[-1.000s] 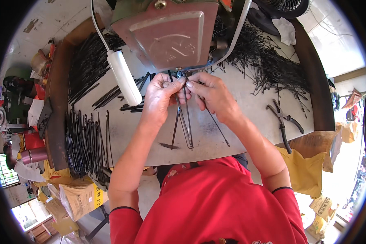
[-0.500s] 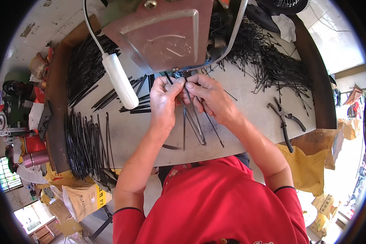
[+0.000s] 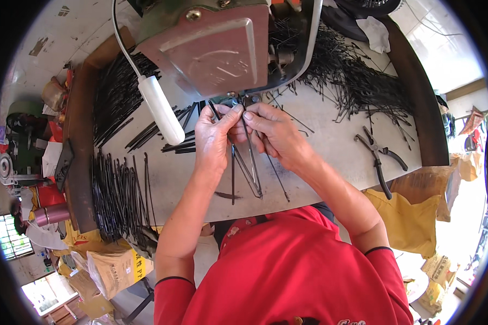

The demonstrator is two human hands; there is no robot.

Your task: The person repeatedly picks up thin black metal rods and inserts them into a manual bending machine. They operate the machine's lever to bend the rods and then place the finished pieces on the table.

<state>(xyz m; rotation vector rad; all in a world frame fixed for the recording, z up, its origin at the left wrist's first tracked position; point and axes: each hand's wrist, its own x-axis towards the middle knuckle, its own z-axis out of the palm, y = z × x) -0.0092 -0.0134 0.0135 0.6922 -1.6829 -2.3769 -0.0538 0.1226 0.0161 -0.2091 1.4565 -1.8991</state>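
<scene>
Both hands [image 3: 244,132] pinch wire rods [image 3: 249,162], machine [image 3: 211,46] just ahead

Both hands, left [image 3: 214,135] and right [image 3: 271,132], pinch thin black wire rods [image 3: 249,162] beneath a machine [image 3: 211,46].

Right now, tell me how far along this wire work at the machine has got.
Looks done: a row of dark wire pieces lies lined up at the table's left edge. In hand: the left hand and right hand pinch a few thin wires under the machine. Left, it seems: a loose tangle of wires at the back right, apparently unsorted. The pliers lie unused.
</scene>
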